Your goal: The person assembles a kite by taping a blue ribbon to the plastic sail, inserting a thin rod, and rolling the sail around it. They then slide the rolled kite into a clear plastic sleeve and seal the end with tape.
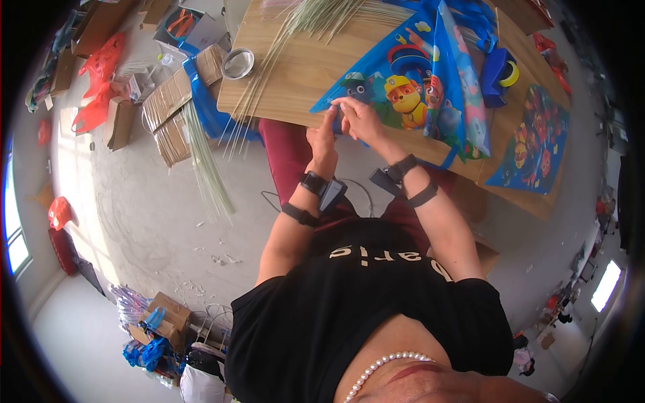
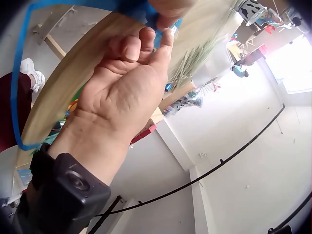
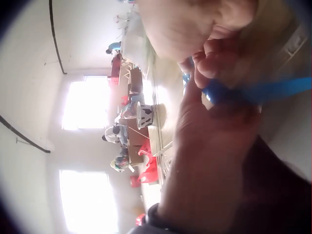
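Overhead, left hand (image 1: 326,138) and right hand (image 1: 363,121) meet on the kite (image 1: 410,87) corner at the table (image 1: 295,74) edge. Left wrist: fingers (image 2: 163,41) curl narrowly onto the trim (image 2: 17,97) (keep it taut). Right wrist: fingertips (image 3: 214,66) pinch it; we should press evenly.

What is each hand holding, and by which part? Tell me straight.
The left hand and the right hand both pinch the blue cartoon-printed sheet at its pointed corner, on the blue edging, at the near edge of the table.
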{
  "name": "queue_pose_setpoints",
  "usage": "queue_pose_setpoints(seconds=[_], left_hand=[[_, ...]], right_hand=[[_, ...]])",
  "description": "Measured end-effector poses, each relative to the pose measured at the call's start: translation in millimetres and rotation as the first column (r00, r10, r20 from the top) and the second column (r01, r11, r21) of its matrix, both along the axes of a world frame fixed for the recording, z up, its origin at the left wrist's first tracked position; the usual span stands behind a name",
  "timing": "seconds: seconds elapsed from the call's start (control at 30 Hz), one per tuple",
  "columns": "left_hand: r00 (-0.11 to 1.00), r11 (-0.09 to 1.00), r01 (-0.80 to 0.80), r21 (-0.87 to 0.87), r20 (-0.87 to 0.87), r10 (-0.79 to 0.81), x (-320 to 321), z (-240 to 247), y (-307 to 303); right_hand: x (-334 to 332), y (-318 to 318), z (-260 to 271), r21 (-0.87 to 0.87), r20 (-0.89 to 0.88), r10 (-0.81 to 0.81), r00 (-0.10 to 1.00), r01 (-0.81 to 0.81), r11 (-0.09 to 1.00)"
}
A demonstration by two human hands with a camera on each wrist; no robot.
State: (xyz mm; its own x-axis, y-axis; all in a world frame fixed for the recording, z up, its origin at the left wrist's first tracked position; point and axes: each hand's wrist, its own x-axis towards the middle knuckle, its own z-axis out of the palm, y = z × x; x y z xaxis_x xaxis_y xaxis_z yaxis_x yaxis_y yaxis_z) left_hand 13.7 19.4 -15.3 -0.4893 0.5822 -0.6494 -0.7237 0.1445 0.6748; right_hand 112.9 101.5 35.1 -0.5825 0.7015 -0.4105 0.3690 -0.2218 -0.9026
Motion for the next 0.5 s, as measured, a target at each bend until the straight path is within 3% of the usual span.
queue_pose_setpoints(seconds=[0.07,0.1,0.17,0.2,0.27,0.37,0.5], left_hand=[[1.0,1.0,-0.006,0.007,0.007,0.006,0.6,6.4,-0.1],[1.0,1.0,0.001,-0.004,0.003,-0.001,0.9,8.9,-0.8],[1.0,1.0,0.004,-0.013,0.0,-0.004,0.6,12.3,-0.4],[1.0,0.999,0.004,-0.034,-0.008,-0.004,0.9,10.6,0.0],[1.0,0.999,0.001,-0.055,-0.016,-0.001,1.1,7.0,-0.3],[0.999,0.991,0.021,-0.131,-0.043,-0.026,0.3,12.3,-0.6],[0.999,0.998,0.039,-0.044,-0.03,-0.04,0.0,6.9,-1.9]], right_hand=[[2.7,5.9,-6.3,0.397,0.078,0.104,0.991,-0.127,0.909],[4.4,9.3,-9.4,0.397,0.079,0.105,0.991,-0.128,0.909],[6.6,14.7,-15.5,0.731,0.097,0.12,0.988,-0.153,0.665],[4.9,15.1,-10.3,0.732,0.097,0.122,0.988,-0.154,0.664],[2.5,17.4,0.3,0.801,0.246,-0.035,0.969,-0.184,0.57],[-4.2,25.6,6.2,0.734,0.282,-0.075,0.956,-0.165,0.659],[-16.4,28.6,1.9,0.785,0.331,-0.101,0.938,-0.215,0.581]])
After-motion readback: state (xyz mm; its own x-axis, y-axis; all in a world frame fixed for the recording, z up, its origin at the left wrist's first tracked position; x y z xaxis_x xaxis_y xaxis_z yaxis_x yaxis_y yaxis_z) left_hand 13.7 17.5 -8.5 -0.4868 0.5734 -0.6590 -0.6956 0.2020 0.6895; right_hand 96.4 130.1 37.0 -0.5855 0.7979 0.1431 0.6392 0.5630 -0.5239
